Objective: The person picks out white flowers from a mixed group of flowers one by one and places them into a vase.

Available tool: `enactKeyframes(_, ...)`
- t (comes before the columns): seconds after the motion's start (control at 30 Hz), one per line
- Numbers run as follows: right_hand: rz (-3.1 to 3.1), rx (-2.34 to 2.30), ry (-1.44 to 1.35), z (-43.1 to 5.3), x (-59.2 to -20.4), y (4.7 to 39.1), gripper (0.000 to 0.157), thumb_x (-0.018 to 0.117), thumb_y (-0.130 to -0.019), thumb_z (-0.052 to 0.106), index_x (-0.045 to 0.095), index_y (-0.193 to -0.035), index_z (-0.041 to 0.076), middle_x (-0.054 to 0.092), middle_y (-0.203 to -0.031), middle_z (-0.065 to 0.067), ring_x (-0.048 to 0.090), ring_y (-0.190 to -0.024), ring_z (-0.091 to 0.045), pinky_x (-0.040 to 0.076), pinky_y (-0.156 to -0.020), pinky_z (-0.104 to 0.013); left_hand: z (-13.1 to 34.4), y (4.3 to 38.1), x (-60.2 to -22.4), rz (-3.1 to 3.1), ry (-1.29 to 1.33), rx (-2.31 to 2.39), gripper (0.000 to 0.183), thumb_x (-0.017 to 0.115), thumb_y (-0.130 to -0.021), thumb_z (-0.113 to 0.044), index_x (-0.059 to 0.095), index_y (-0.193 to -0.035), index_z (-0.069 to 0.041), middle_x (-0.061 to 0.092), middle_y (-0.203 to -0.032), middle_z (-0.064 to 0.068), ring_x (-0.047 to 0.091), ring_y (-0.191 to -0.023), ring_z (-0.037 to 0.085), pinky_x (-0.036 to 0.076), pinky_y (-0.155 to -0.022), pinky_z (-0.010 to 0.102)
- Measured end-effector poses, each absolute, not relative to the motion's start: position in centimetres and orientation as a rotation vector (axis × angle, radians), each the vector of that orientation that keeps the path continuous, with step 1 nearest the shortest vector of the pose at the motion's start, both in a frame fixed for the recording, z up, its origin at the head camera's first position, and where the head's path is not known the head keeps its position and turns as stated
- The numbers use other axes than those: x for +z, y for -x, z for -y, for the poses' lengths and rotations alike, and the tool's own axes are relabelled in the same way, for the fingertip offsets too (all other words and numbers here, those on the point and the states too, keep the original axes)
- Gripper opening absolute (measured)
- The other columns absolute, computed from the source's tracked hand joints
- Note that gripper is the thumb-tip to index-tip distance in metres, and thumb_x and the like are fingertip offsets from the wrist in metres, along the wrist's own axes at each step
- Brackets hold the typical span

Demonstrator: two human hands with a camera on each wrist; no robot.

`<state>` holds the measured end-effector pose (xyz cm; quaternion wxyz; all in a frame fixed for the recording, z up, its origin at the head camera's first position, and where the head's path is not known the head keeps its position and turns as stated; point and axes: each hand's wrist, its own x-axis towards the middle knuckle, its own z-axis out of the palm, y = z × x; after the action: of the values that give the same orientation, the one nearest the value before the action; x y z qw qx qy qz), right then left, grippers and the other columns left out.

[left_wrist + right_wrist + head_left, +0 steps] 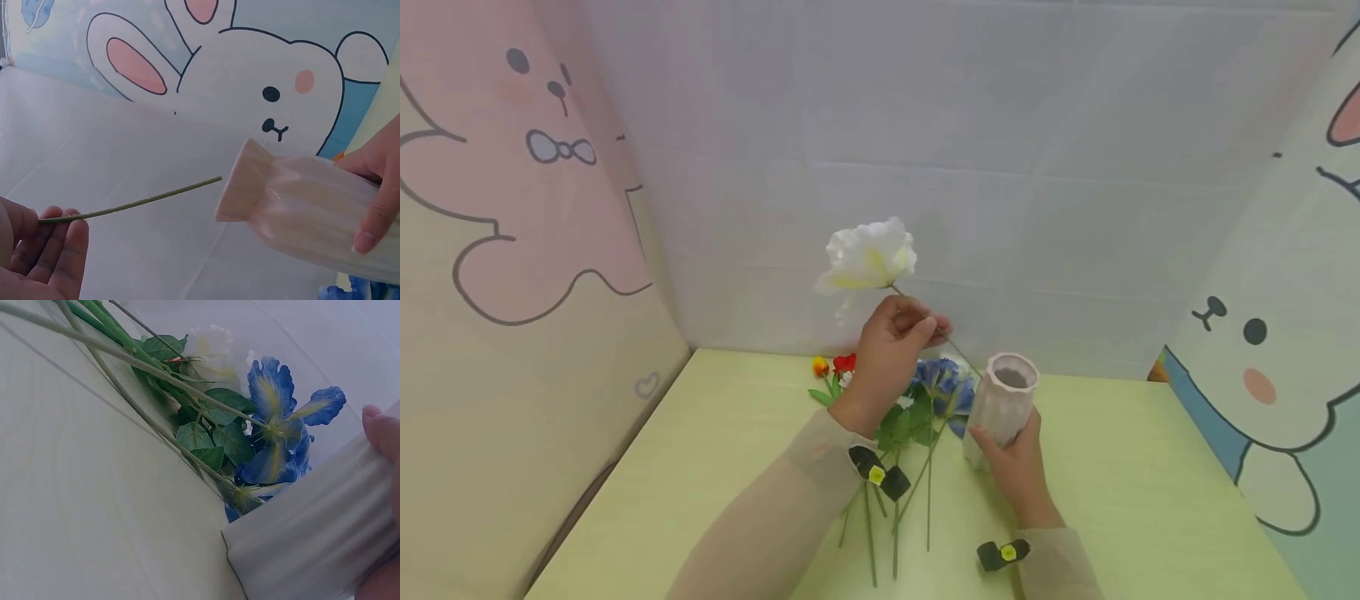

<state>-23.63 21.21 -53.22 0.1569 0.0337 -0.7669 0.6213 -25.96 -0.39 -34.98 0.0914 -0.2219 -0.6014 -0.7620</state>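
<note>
The white flower (868,257) is in the air, its stem (150,199) pinched by the left hand (887,354). The right hand (1018,468) grips the tilted vase (1000,408), toward the table's (1135,467) far edge. Inserting seems in preparation: the next move asks to align stem with opening.
</note>
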Motion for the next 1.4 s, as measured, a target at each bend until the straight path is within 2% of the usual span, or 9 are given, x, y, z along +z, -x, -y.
enactKeyframes(0.2,2.181,1.789,-0.097,-20.5,-51.0,22.4,0.084,0.078,-0.090,0.001,0.020,-0.151,-0.004,0.046,-0.135,-0.028,0.051,-0.120,-0.041,0.040,-0.105,-0.059,-0.5,26.5,-35.5,1.672,0.572,-2.334,0.009,0.062,-0.101,0.002,0.056,-0.108,-0.001,0.071,-0.103,0.022,0.070,-0.103,0.043,0.059,-0.089,0.041)
enactKeyframes(0.47,2.187,1.755,-0.074,-21.3,-53.5,23.6,0.086,0.080,-0.091,0.009,0.021,-0.154,0.004,0.050,-0.135,-0.019,0.053,-0.118,-0.029,0.042,-0.104,-0.051,-1.8,26.9,-35.8,1.708,0.619,-2.304,0.009,0.061,-0.101,0.005,0.056,-0.107,0.001,0.070,-0.105,0.023,0.072,-0.101,0.033,0.059,-0.090,0.041)
enactKeyframes(0.67,2.183,1.758,-0.089,-21.6,-53.7,23.6,0.088,0.081,-0.090,0.009,0.020,-0.154,0.006,0.049,-0.136,-0.019,0.053,-0.119,-0.029,0.041,-0.106,-0.050,-2.3,27.1,-36.0,1.832,0.639,-2.283,0.007,0.060,-0.103,0.001,0.054,-0.106,-0.002,0.070,-0.106,0.020,0.068,-0.107,0.044,0.058,-0.091,0.036)
enactKeyframes(0.73,2.180,1.755,-0.093,-21.6,-53.7,23.7,0.090,0.081,-0.089,0.008,0.020,-0.155,0.006,0.048,-0.136,-0.019,0.052,-0.119,-0.028,0.040,-0.106,-0.049,-2.4,27.2,-36.3,1.875,0.665,-2.254,0.007,0.059,-0.104,-0.002,0.052,-0.106,-0.004,0.070,-0.105,0.017,0.069,-0.106,0.040,0.058,-0.092,0.035)
enactKeyframes(0.8,2.181,1.746,-0.093,-21.6,-53.8,23.7,0.090,0.081,-0.089,0.007,0.020,-0.155,0.007,0.049,-0.136,-0.018,0.052,-0.119,-0.026,0.040,-0.106,-0.048,-2.4,27.1,-36.4,1.983,0.650,-2.172,0.006,0.058,-0.106,-0.007,0.052,-0.106,-0.008,0.072,-0.104,0.010,0.072,-0.102,0.028,0.057,-0.092,0.030)
enactKeyframes(0.93,2.183,1.736,-0.091,-21.5,-53.7,23.8,0.088,0.081,-0.090,0.008,0.021,-0.154,0.007,0.050,-0.135,-0.016,0.052,-0.117,-0.022,0.042,-0.104,-0.043,-2.7,26.3,-35.8,2.041,0.631,-2.136,0.005,0.057,-0.105,-0.006,0.056,-0.106,-0.002,0.073,-0.101,0.013,0.074,-0.095,0.025,0.058,-0.090,0.032)
enactKeyframes(1.1,2.190,1.729,-0.084,-21.4,-53.5,23.8,0.086,0.081,-0.090,0.008,0.022,-0.152,0.005,0.050,-0.134,-0.018,0.052,-0.117,-0.025,0.041,-0.105,-0.044,-3.3,25.5,-35.1,1.978,0.653,-2.133,0.007,0.057,-0.103,0.004,0.057,-0.104,0.011,0.070,-0.098,0.028,0.072,-0.091,0.041,0.060,-0.085,0.040)
enactKeyframes(1.23,2.196,1.723,-0.085,-21.3,-53.3,23.7,0.085,0.080,-0.090,0.008,0.022,-0.152,0.004,0.050,-0.133,-0.019,0.052,-0.118,-0.027,0.040,-0.105,-0.047,-4.0,25.9,-36.0,2.030,0.656,-2.065,0.006,0.057,-0.103,0.002,0.058,-0.106,0.008,0.071,-0.097,0.025,0.073,-0.086,0.031,0.061,-0.083,0.039)
enactKeyframes(1.4,2.201,1.707,-0.100,-21.1,-53.1,23.5,0.086,0.080,-0.091,0.006,0.021,-0.153,0.003,0.049,-0.134,-0.019,0.052,-0.117,-0.027,0.042,-0.102,-0.042,-4.7,27.1,-38.0,2.176,0.541,-2.034,0.008,0.061,-0.105,-0.013,0.067,-0.105,-0.007,0.073,-0.094,0.002,0.072,-0.088,0.014,0.058,-0.083,0.027)
